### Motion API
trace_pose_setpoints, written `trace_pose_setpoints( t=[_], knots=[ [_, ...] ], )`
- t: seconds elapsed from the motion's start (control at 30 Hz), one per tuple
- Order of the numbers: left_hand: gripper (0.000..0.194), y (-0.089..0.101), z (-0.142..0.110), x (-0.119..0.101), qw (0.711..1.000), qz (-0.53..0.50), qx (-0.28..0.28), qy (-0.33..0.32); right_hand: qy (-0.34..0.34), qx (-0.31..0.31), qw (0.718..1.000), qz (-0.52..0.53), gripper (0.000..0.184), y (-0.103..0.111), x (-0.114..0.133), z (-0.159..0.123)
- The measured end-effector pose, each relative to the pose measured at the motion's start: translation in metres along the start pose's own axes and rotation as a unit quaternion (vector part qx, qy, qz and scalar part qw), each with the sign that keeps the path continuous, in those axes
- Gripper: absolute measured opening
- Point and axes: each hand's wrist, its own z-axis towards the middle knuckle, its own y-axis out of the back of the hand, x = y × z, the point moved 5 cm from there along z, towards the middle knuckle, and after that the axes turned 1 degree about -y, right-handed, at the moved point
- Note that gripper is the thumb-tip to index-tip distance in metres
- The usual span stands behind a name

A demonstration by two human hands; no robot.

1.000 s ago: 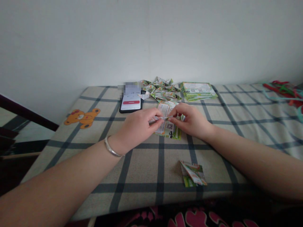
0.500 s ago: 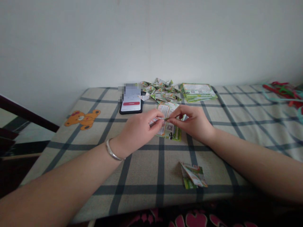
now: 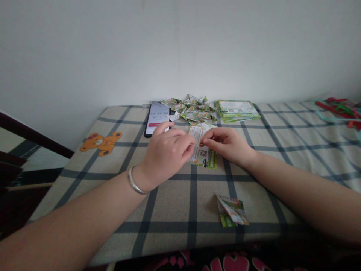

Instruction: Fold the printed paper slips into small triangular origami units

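Observation:
My left hand (image 3: pixel 166 150) and my right hand (image 3: pixel 225 145) meet over the middle of the checked cloth. Both pinch a small folded strip of printed paper (image 3: pixel 196 143) between fingertips, most of it hidden by the fingers. A silver bangle (image 3: pixel 134 181) sits on my left wrist. Under the hands lies a flat green and white leaflet (image 3: pixel 203 155) with a QR code. A folded leaflet piece (image 3: pixel 232 210) lies nearer the front edge, to the right of centre.
A phone (image 3: pixel 157 117) with a lit screen lies behind my left hand. A heap of folded paper pieces (image 3: pixel 191 108) and a stack of flat leaflets (image 3: pixel 237 110) sit by the wall. Red and green cords (image 3: pixel 341 109) lie far right. A bear print (image 3: pixel 100 141) marks the cloth.
My hands have closed in on each other, and the paper strip between them now shows much less. My left hand has curled over it. The view has shifted slightly.

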Motion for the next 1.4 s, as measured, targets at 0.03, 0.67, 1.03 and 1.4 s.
trace_pose_setpoints(
  t=[0.03, 0.67, 1.03, 1.4],
  knots=[
    [0.020, 0.000, 0.000, 0.000, 1.000, 0.002, 0.003, -0.001, -0.003, 0.002, 1.000, -0.008, 0.021, 0.000, 0.000, 0.001],
    [0.009, -0.004, 0.000, 0.000, 0.996, -0.082, -0.022, 0.016, 0.132, -0.033, 0.980, -0.147, 0.007, -0.006, 0.023, -0.005],
    [0.014, -0.004, 0.001, -0.003, 0.997, -0.074, -0.020, -0.001, 0.104, -0.017, 0.983, -0.148, 0.006, -0.011, 0.020, -0.005],
    [0.017, -0.005, 0.001, -0.001, 0.997, -0.073, -0.024, -0.016, 0.051, 0.014, 0.995, -0.083, 0.006, -0.010, 0.009, -0.001]
  ],
)
